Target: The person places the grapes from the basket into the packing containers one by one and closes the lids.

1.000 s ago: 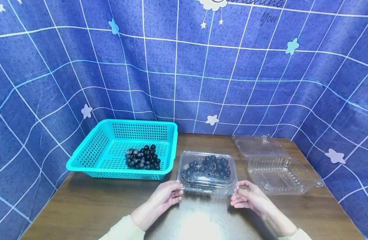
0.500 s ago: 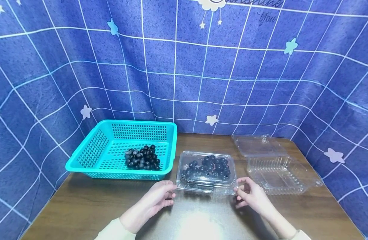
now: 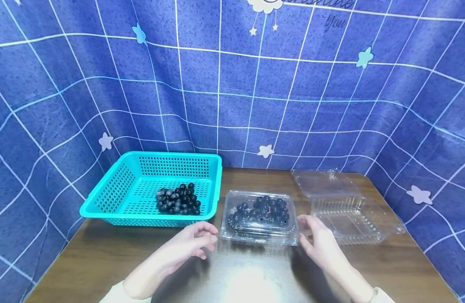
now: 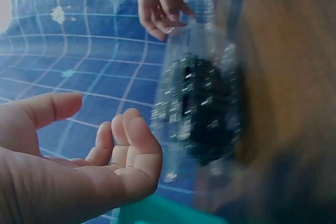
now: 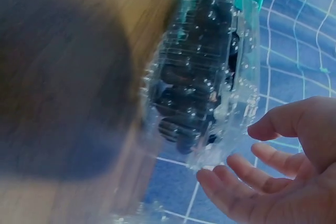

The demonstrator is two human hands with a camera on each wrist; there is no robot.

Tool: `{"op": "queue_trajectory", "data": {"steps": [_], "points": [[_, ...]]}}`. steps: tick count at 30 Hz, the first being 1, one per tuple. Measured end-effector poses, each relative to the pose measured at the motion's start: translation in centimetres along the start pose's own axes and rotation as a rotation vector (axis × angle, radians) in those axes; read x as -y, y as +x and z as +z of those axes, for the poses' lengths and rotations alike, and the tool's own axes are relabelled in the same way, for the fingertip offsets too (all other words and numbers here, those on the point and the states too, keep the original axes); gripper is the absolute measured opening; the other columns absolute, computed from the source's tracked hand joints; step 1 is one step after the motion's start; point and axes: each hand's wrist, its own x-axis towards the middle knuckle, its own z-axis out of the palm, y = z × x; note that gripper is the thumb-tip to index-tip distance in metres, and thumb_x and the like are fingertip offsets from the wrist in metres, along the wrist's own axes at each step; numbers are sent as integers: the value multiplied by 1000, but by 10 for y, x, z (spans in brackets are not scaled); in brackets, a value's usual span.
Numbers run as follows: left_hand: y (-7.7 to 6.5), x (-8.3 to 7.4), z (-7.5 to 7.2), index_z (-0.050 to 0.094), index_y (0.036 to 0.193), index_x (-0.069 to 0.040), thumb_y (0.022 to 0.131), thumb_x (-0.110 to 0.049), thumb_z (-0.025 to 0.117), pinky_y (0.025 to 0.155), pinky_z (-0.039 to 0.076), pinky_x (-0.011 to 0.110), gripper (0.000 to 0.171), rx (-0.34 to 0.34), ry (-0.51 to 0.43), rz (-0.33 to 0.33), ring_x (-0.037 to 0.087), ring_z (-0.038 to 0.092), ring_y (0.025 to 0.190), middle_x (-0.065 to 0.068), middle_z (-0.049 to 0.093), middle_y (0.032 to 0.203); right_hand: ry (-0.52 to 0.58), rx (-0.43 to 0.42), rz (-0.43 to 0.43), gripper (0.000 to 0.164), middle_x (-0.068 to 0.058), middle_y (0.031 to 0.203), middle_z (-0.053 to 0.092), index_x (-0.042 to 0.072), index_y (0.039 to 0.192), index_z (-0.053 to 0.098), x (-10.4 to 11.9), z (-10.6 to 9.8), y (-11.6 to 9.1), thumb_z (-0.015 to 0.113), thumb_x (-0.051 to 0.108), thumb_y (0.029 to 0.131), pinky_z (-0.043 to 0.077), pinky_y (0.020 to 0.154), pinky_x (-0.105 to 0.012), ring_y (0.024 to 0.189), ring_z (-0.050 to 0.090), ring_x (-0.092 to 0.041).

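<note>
A closed clear plastic clamshell box [image 3: 244, 238] sits on the table with a bunch of dark grapes [image 3: 270, 208] inside. My left hand [image 3: 181, 247] hovers to the left of the box, apart from it and holding nothing; in the left wrist view its fingers [image 4: 139, 140] are loosely bent, with the thumb spread away. At the right front corner of the box is my right hand [image 3: 323, 244], thumb and fingers parted. In the right wrist view its fingertips [image 5: 207, 177] lie close to the box's end; whether they touch it I cannot tell.
A turquoise plastic basket [image 3: 149, 220] stands at the left with more dark grapes [image 3: 177, 203] in it. On the right lies an open clear clamshell [image 3: 348, 221], and behind it is another clear plastic piece [image 3: 325, 183]. A blue patterned curtain [image 3: 236, 109] encloses the table's back and sides.
My left hand has let go of the box's left front corner and drawn away to the left. My right fingers have loosened from the right corner. The box stays in place.
</note>
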Motion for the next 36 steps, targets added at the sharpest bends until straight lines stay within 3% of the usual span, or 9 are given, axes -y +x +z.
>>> {"op": "queue_trajectory", "data": {"steps": [7, 11, 15, 21, 29, 36], "points": [[-19, -27, -5, 56, 113, -9, 87, -25, 65, 75, 48, 33, 32, -160, 285, 100, 19, 58, 95, 6, 60, 106, -97, -39, -149, 42, -9, 104, 63, 2, 108, 61, 7, -1, 3, 73, -2, 67, 49, 84, -42, 98, 59, -26], [-25, -34, -5, 58, 108, -17, 86, -20, 67, 73, 50, 27, 24, -284, 498, 203, 14, 57, 96, -1, 60, 108, -103, -30, -193, 42, -10, 109, 61, 4, 108, 61, 10, 0, 3, 74, 3, 68, 44, 91, -46, 104, 56, -29], [-27, -33, -4, 58, 110, -19, 85, -15, 68, 75, 51, 30, 27, -406, 690, 300, 13, 56, 98, -4, 58, 110, -108, -17, -224, 45, -13, 115, 58, 6, 110, 60, 14, 2, 3, 76, 8, 69, 46, 89, -49, 107, 53, -30], [-23, -22, -8, 59, 110, -13, 81, -14, 71, 84, 46, 41, 32, -574, 930, 444, 19, 53, 101, 1, 58, 113, -108, 11, -260, 49, -13, 123, 54, 10, 115, 59, 19, 6, 4, 78, 15, 69, 47, 88, -49, 113, 49, -29], [-16, -4, -20, 60, 111, -16, 78, -16, 73, 76, 40, 40, 36, -628, 1120, 564, 22, 52, 100, 1, 56, 110, -101, 26, -359, 56, -12, 135, 48, 10, 120, 58, 22, 15, 6, 77, 20, 69, 45, 90, -53, 119, 45, -31], [-9, 12, -33, 61, 115, -13, 82, -25, 69, 85, 39, 52, 36, -657, 1285, 638, 32, 48, 108, 11, 55, 113, -136, 64, -407, 57, -10, 143, 41, 15, 125, 56, 18, 22, 7, 74, 27, 72, 42, 91, -58, 124, 41, -35]]}}
